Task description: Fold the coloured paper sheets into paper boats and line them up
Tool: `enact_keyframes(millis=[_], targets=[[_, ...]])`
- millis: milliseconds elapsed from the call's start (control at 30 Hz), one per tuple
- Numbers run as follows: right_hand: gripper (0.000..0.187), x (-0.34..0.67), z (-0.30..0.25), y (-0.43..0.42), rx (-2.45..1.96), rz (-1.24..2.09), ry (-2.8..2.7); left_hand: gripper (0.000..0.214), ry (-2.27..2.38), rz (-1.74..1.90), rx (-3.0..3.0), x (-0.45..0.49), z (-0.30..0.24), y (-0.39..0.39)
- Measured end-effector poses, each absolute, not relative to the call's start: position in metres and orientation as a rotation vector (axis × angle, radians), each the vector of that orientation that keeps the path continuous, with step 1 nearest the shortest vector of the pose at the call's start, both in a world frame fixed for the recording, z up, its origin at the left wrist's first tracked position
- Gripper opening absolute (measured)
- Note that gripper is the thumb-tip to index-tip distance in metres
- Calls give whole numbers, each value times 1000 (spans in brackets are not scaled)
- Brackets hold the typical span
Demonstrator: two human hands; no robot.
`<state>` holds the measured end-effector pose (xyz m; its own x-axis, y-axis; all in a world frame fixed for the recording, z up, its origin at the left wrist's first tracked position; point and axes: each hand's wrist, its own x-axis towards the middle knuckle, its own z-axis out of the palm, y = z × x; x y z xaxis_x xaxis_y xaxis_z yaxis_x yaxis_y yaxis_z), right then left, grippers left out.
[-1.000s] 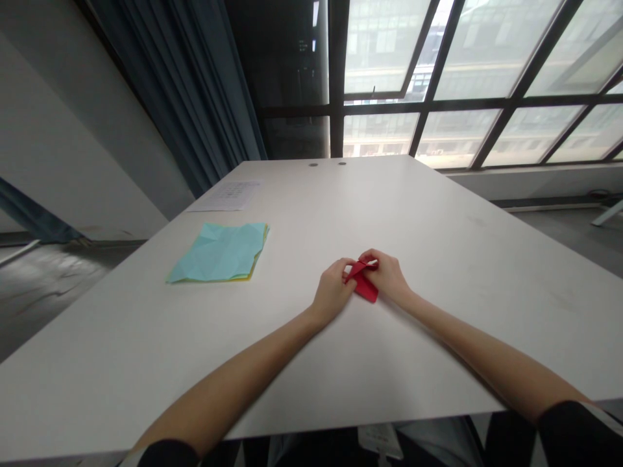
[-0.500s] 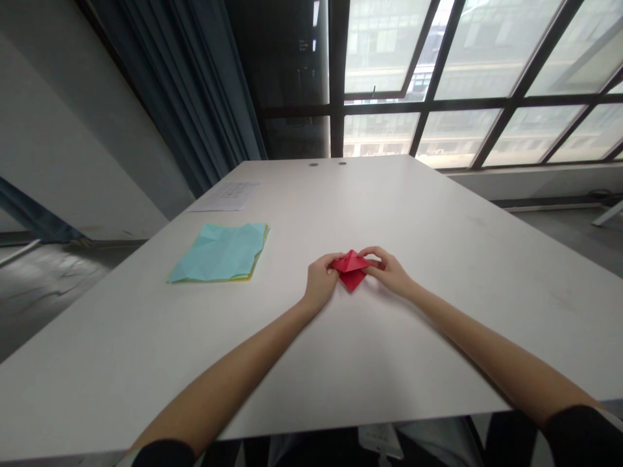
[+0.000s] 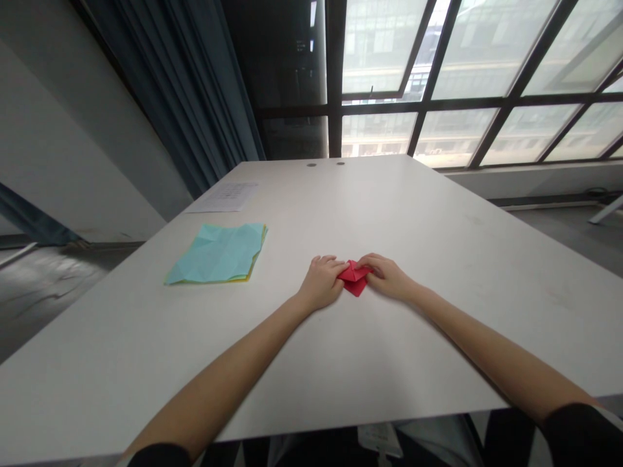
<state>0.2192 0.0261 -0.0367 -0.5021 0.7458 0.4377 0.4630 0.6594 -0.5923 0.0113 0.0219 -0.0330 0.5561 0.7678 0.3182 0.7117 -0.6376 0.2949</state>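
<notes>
A small folded red paper (image 3: 355, 279) lies on the white table (image 3: 389, 214) in front of me. My left hand (image 3: 322, 281) rests on its left part, fingers curled down and pressing the paper against the table. My right hand (image 3: 386, 275) presses on the right part of the paper with its fingertips together. Both hands cover part of the paper, so only a pointed red middle section shows.
A stack of light blue and yellow paper sheets (image 3: 217, 253) lies to the left. A white printed sheet (image 3: 224, 196) sits further back near the left edge. Dark curtains and large windows stand beyond the table's far edge.
The red paper was lifted and pinched between both hands; it has since been spread, laid flat and is now pressed onto the table under both hands.
</notes>
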Motion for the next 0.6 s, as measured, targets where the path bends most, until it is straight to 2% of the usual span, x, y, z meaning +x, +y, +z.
enact_keyframes(millis=[100,200,333,600], targets=[[25,223,-35,27,-912,409,-2320,44,1297,530,2682,11,-34,21],[30,226,-34,27,-921,342,-2417,42,1343,491,2675,12,-36,21],[23,226,-35,28,-960,326,-2444,35,1396,578,2648,12,-38,23],[27,222,-44,29,-1012,266,-2364,27,1310,801,2682,14,-38,21]])
